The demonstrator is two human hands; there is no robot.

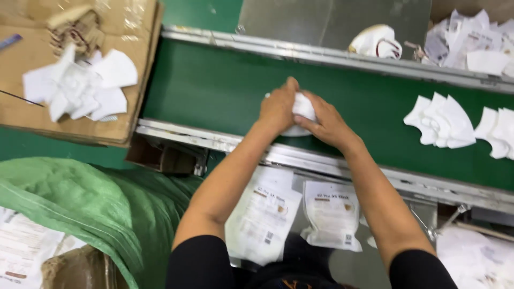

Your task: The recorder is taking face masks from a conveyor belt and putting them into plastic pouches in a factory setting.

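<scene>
Together, left hand (pixel 277 107) and right hand (pixel 327 124) clasp white masks (pixel 302 105).

Two flat white pouches lie below my arms, the left pouch (pixel 262 214) beside the right pouch (pixel 333 214), both with brown print. More white printed packets (pixel 21 249) sit bottom left.

Both arms extended forward; left hand (pixel 277 108), right hand (pixel 325 124) close together, fingers curled, clasping.

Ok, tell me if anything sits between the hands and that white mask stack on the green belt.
Nothing visible does. The left hand and right hand already clasp the white mask stack directly on the green belt.
</scene>
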